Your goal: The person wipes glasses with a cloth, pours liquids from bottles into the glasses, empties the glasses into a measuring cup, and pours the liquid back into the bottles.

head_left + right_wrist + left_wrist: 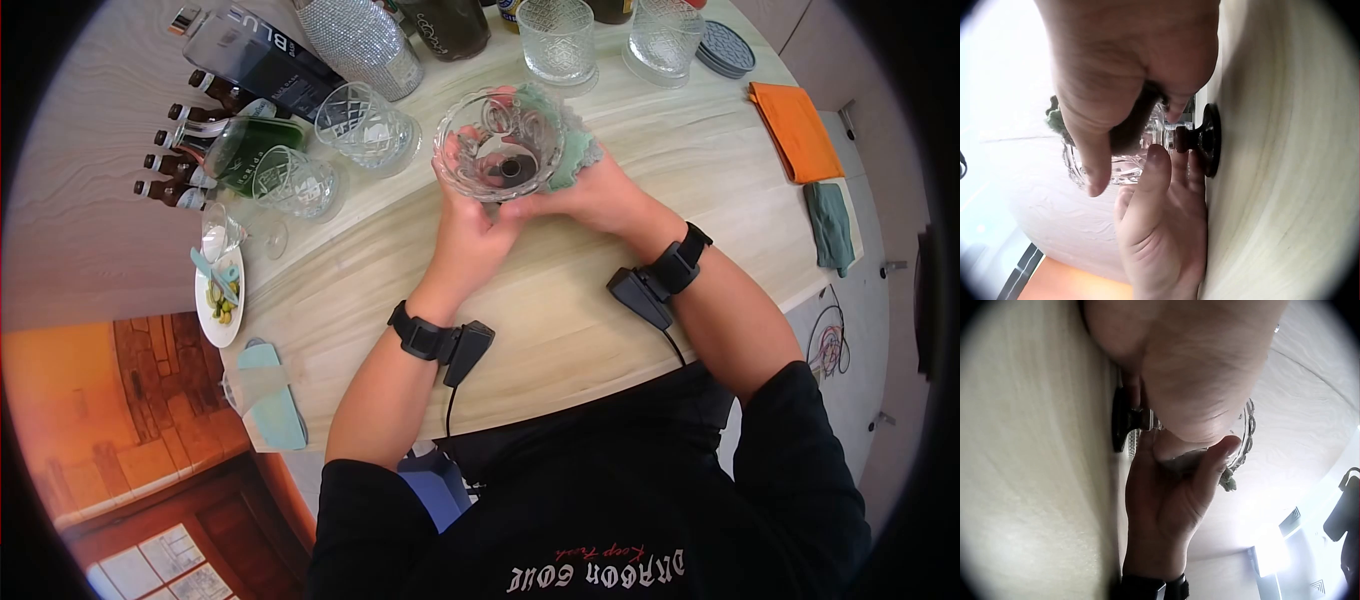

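Table (560,330) spreads beneath everything, with a person's forearms reaching over it from the near side. Along its far left edge stand the larger bottles, a dark square-sided one (270,62) and a sparkly one (362,45) beside it. Left hand (468,245) and right hand (600,195) meet at a footed glass bowl (450,145), which lies straight out in front of the body, between them. Neither is nearer: the left curls its fingers round the bowl's left side, and the right grips a grey-green cloth (572,150) against its right side. The bowl's long axis runs roughly upright, scalloped rim up, dark foot (1211,140) toward the tabletop; whether the foot touches cannot be told. A cut-glass tumbler (368,135) stands near on the left and would likely crowd a leftward move; another tumbler (556,45) stands just beyond the bowl.
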{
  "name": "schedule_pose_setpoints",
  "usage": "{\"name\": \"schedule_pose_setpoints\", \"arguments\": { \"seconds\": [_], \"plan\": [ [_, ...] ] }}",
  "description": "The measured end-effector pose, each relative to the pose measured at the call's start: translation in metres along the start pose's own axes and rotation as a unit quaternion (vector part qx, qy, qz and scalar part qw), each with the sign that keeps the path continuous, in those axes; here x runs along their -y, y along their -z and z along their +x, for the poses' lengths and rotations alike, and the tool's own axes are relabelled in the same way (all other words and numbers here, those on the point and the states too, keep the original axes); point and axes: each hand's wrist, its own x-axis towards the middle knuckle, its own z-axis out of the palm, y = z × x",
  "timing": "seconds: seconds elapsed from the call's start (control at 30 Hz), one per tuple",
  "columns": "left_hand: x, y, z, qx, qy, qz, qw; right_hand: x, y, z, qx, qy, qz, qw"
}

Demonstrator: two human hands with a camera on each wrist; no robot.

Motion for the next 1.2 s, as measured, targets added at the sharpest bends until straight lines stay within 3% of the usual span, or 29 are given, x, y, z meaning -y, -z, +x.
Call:
{"name": "schedule_pose_setpoints", "arguments": {
  "seconds": [0.13, 0.37, 0.73, 0.83, 1.0, 1.2],
  "plan": [
    [0.003, -0.001, 0.001, 0.026, 0.006, -0.001, 1.000, 0.000, -0.001, 0.000, -0.011, 0.015, 0.019, 1.000],
    [-0.004, -0.007, -0.002, 0.005, 0.033, -0.050, 0.998, 0.001, 0.000, 0.002, -0.003, 0.012, 0.047, 0.999],
    [-0.012, -0.007, 0.001, 0.001, -0.028, 0.106, 0.994, -0.004, 0.002, 0.002, 0.007, 0.002, 0.026, 1.000],
    [-0.013, -0.006, 0.000, 0.000, -0.023, 0.124, 0.992, 0.001, 0.004, 0.001, 0.018, -0.041, 0.026, 0.999],
    [-0.006, -0.002, 0.003, -0.014, -0.032, 0.043, 0.998, 0.001, 0.004, 0.003, 0.024, -0.009, -0.017, 1.000],
    [-0.005, 0.001, 0.001, -0.023, -0.045, -0.004, 0.999, 0.006, 0.002, 0.002, 0.029, -0.025, 0.001, 0.999]
  ]
}}
